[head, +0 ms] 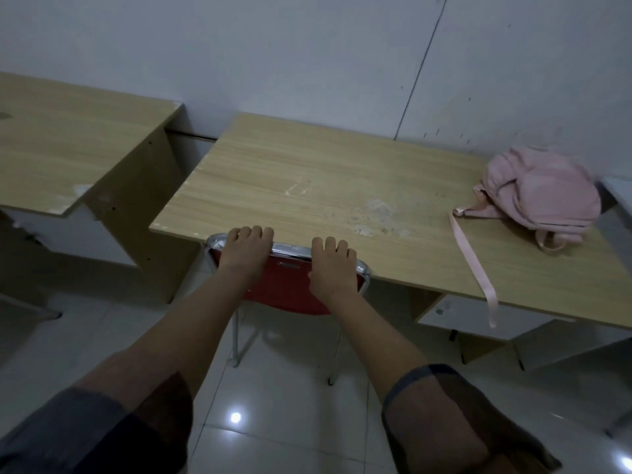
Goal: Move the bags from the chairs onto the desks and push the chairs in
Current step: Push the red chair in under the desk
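Observation:
A red chair [289,285] with a chrome frame stands tucked against the front edge of a light wooden desk [307,186]; its seat is hidden under the desk. My left hand [246,249] and my right hand [331,265] both grip the top rail of the chair's backrest, fingers curled over it. A pink bag [540,193] lies on the desk's right end, one strap [475,265] trailing over the front edge.
A second wooden desk [68,142] stands to the left, with a narrow gap between the two. A pale wall runs behind both desks. The floor is glossy white tile [280,422]. Something pale shows at the far right edge beside the bag.

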